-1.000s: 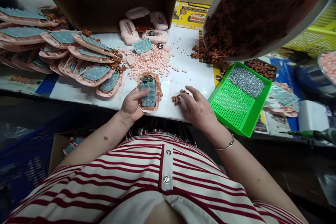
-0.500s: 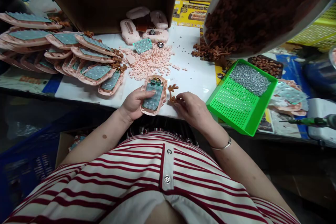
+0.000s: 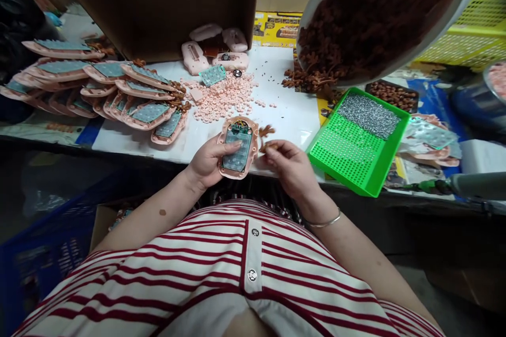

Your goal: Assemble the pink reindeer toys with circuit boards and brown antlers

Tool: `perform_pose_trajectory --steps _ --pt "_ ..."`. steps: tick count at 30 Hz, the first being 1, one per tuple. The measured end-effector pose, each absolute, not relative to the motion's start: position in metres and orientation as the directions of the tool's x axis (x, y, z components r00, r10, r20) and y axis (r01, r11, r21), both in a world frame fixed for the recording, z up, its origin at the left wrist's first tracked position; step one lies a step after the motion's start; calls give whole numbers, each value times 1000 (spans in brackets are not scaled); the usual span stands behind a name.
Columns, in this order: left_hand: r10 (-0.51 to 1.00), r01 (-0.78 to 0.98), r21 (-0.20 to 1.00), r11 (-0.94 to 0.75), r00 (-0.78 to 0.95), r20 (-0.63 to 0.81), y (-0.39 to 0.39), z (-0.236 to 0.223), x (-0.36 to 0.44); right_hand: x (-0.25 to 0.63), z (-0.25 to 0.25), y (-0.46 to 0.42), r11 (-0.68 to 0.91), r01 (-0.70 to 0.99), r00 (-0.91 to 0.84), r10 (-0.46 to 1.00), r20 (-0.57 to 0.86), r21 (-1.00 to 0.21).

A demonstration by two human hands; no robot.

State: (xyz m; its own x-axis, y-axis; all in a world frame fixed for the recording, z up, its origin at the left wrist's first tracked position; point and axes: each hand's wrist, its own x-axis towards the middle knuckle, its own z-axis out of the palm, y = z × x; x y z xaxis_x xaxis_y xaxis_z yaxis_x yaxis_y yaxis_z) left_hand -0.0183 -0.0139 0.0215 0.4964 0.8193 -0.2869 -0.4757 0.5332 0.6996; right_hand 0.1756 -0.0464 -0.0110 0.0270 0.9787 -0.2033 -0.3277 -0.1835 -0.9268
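Left hand (image 3: 207,160) grips a pink shell (image 3: 238,146) from its left edge, thumb pressed flat on the grey keypad sheet (image 3: 237,150) inside it; green circuit board (image 3: 239,127) shows at the shell's far end. Shell sits just above the near edge of the white table (image 3: 292,110), tilted slightly right

Right hand (image 3: 290,166) has fingers curled, pinching a small brown antler piece (image 3: 267,131) held right against the shell's right edge. Hands nearly touch each other

Just beyond the hands: loose heap of pink buttons (image 3: 225,96). Past that, a spare keypad sheet (image 3: 212,75) and a few empty pink shells (image 3: 215,47) at the mouth of a cardboard box (image 3: 158,0)

Left of the left hand: overlapping row of finished pink shells (image 3: 118,92) with keypads fitted, brown antlers poking out at their right ends

Right of the right hand: green perforated tray (image 3: 356,147), screws (image 3: 369,113) piled in its far half. Beyond and above it, a big tilted bowl (image 3: 379,10) full of brown antler pieces, some spilled on the table under its rim. Far right near table edge: electric screwdriver (image 3: 454,185) lying flat, tip pointing toward the tray
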Motion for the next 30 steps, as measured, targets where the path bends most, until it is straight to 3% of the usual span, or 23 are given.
perform_pose_trajectory --steps 3,14,19,21,25,30 --pt "797 -408 725 554 511 -321 -20 24 -22 185 -3 -42 -39 -302 196 975 -102 -952" --pt "763 -226 813 536 542 -352 -32 29 -13 187 13 -47 48 -82 45 998 44 -996" --pt "775 -198 830 522 517 -364 -32 28 -10 191 9 -50 217 256 83 966 245 -942" --pt "748 -213 814 541 564 -350 -31 28 -9 194 7 -49 190 207 59 977 206 -960" --pt "676 -207 782 588 656 -335 -32 29 -6 202 7 -45 -38 -138 -84 996 -26 -990" --pt "616 -133 771 623 691 -378 -35 34 -1 200 14 -42 -59 -238 -77 996 -41 -969"
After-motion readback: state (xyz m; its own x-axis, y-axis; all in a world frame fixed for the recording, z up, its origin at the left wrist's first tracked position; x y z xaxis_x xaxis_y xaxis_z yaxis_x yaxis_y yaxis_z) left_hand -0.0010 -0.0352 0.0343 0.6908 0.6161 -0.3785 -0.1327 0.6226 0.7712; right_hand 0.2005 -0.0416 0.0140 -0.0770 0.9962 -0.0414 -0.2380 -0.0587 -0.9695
